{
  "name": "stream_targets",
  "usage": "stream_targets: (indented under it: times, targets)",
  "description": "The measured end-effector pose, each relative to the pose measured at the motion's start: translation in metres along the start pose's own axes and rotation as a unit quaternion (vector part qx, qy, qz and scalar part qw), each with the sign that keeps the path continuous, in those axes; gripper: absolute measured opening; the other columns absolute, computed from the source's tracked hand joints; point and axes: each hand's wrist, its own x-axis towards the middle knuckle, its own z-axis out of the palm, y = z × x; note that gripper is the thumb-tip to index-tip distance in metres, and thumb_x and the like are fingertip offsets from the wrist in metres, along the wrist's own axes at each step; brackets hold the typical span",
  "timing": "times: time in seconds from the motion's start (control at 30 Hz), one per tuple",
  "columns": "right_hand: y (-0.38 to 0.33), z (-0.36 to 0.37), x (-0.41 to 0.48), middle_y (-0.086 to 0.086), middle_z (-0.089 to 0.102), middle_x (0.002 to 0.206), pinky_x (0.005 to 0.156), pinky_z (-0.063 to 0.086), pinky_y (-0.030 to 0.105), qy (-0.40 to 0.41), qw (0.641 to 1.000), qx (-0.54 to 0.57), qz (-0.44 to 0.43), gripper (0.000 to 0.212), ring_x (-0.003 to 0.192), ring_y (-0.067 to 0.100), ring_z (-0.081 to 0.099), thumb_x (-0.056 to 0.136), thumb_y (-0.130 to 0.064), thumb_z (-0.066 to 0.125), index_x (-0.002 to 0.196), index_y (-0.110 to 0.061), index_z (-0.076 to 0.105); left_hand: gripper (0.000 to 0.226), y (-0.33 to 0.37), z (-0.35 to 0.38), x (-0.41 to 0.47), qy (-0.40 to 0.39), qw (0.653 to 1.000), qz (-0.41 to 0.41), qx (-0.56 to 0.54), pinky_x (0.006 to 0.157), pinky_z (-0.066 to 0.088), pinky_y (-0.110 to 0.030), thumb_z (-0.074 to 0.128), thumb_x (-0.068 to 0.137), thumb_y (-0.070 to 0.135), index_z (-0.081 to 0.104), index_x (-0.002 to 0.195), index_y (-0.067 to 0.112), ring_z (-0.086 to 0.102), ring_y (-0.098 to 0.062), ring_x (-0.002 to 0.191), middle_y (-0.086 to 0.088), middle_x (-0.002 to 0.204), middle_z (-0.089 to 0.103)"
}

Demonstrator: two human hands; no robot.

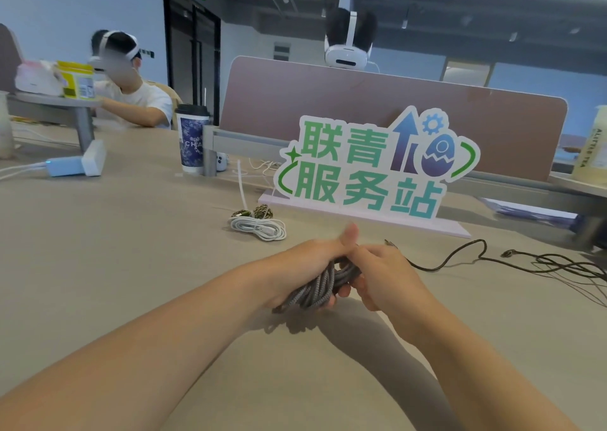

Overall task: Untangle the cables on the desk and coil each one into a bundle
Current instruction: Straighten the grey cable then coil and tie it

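Fingers (372, 254) of left hand (305, 266) and right hand (387, 276) gripped grey coil (315, 289); white bundle (258, 228) was done, black cables (558, 263) lay tangled.

Shows a rough, woven cloth braid on the grey cable (315, 287); looks smooth and plastic-sheathed on the white coil (259, 229); reads matt, smooth across the desk (131, 240).

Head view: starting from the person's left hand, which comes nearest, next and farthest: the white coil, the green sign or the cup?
From the left hand:
1. White coil: just ahead, slightly left.
2. Green sign: farther back, to the right.
3. Cup: farthest, back on the left.
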Motion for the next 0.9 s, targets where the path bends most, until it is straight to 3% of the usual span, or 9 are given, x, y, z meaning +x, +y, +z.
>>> stream_targets:
  times: [0.1,0.2,0.27,0.37,0.53,0.73,0.83,0.9]
  targets:
    - [0.000,-0.003,0.001,0.005,0.050,0.049,0.042,0.023,0.023,0.017,1.000,0.013,0.002,0.038,0.037,0.008,0.032,0.095,-0.024,0.041,0.066,-0.009,0.061,0.040,0.002,-0.008,-0.001,-0.050,0.999,0.005,0.005,0.045,0.047,-0.022,0.063,0.077,0.046,0.060,0.089,0.009,0.056,-0.016,0.054,-0.003,0.067,0.060]
    - [0.000,-0.001,0.002,0.005,0.054,0.050,0.043,0.026,0.024,0.025,1.000,0.010,0.008,0.038,0.040,0.010,0.033,0.094,-0.026,0.042,0.067,-0.007,0.060,0.008,0.005,-0.015,-0.005,-0.052,0.996,-0.004,0.065,0.050,0.048,-0.023,0.067,0.083,0.018,0.062,0.086,0.013,0.060,-0.016,0.061,-0.001,0.072,0.063]
    - [0.001,0.000,0.003,-0.003,0.052,0.045,0.044,0.029,0.022,0.038,0.999,-0.002,0.006,0.037,0.040,0.008,0.036,0.094,-0.027,0.044,0.073,-0.003,0.064,0.005,0.005,-0.018,-0.006,-0.053,0.993,-0.025,0.103,0.052,0.049,-0.023,0.067,0.082,0.010,0.063,0.083,0.014,0.062,-0.015,0.062,-0.002,0.075,0.064]
    - [0.006,-0.003,0.008,-0.010,0.040,0.041,0.048,0.027,0.025,0.075,0.997,0.002,0.013,0.038,0.041,0.007,0.034,0.093,-0.029,0.048,0.084,0.005,0.063,0.012,0.002,-0.018,-0.006,-0.059,0.980,-0.048,0.185,0.051,0.047,-0.019,0.071,0.077,0.013,0.064,0.086,0.017,0.059,-0.012,0.059,-0.006,0.077,0.061]
    - [0.008,-0.007,0.010,-0.009,0.034,0.042,0.047,0.024,0.026,0.075,0.997,0.025,0.021,0.040,0.039,0.006,0.031,0.093,-0.028,0.047,0.090,0.011,0.058,0.009,-0.001,-0.014,-0.001,-0.025,0.976,0.011,0.217,0.045,0.034,-0.018,0.060,0.074,0.009,0.057,0.075,0.017,0.046,-0.011,0.050,0.007,0.051,0.050]
    - [0.006,-0.008,0.011,-0.010,0.034,0.040,0.046,0.022,0.026,0.064,0.996,0.060,0.017,0.028,0.040,0.008,0.027,0.093,-0.026,0.048,0.083,-0.004,0.061,0.008,-0.002,-0.013,0.001,-0.009,0.983,0.023,0.184,0.047,0.029,-0.022,0.058,0.061,0.013,0.054,0.067,0.015,0.042,-0.015,0.050,0.000,0.058,0.049]
    - [0.008,-0.009,0.012,-0.010,0.035,0.040,0.045,0.023,0.026,0.081,0.995,0.060,0.022,0.037,0.042,0.009,0.029,0.093,-0.026,0.048,0.085,0.008,0.062,0.020,-0.002,-0.007,0.002,0.018,0.985,0.010,0.174,0.046,0.029,-0.021,0.066,0.076,0.021,0.050,0.067,0.014,0.039,-0.014,0.049,0.001,0.056,0.047]
    - [0.008,-0.011,0.012,-0.004,0.039,0.046,0.043,0.026,0.025,0.095,0.994,0.051,0.033,0.037,0.045,0.011,0.030,0.093,-0.027,0.049,0.085,0.005,0.064,0.029,-0.001,0.001,0.002,0.050,0.980,-0.001,0.194,0.047,0.031,-0.022,0.061,0.086,0.038,0.050,0.072,0.016,0.039,-0.014,0.050,0.003,0.060,0.048]
